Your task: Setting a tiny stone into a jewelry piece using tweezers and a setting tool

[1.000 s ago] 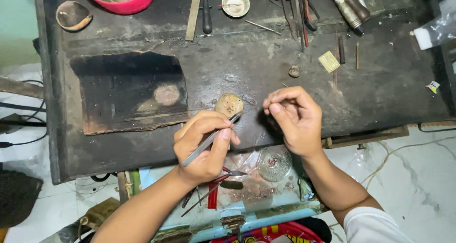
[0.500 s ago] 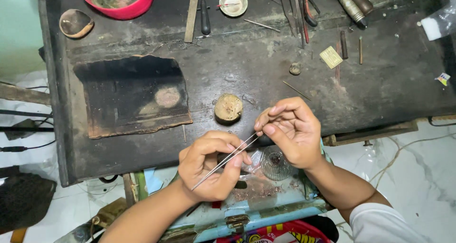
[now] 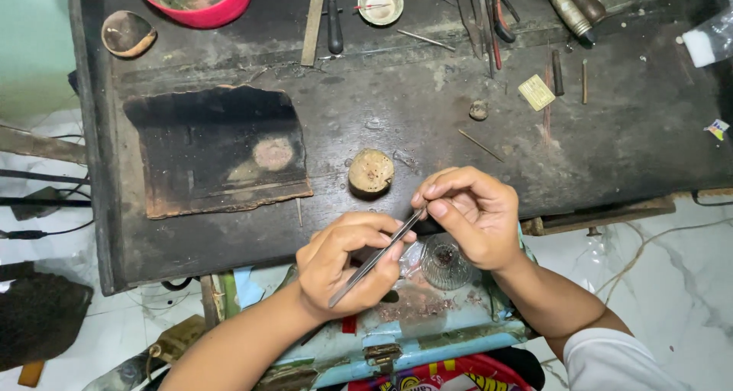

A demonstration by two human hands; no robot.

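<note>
My left hand (image 3: 345,265) grips metal tweezers (image 3: 374,259), tips pointing up and right toward my right hand (image 3: 472,215). My right hand's thumb and fingers are pinched together at the tweezer tips; whatever is between them is too small to see. Both hands hover at the near edge of the dark workbench (image 3: 427,154), above a small clear glass dish (image 3: 445,261) and an open drawer (image 3: 412,322). A round tan block (image 3: 371,170) sits on the bench just beyond my hands.
A charred board (image 3: 217,150) lies at left. At the back are a pink bowl (image 3: 195,0), a small metal dish (image 3: 380,1), a brown shell-like dish (image 3: 127,32), pliers and hand tools (image 3: 489,17), and a small brass plate (image 3: 537,92). White tiled floor shows at right.
Both hands have come toward me from beside the round block to the bench edge. The tweezer tips now meet my right hand's pinched fingers over the glass dish.
</note>
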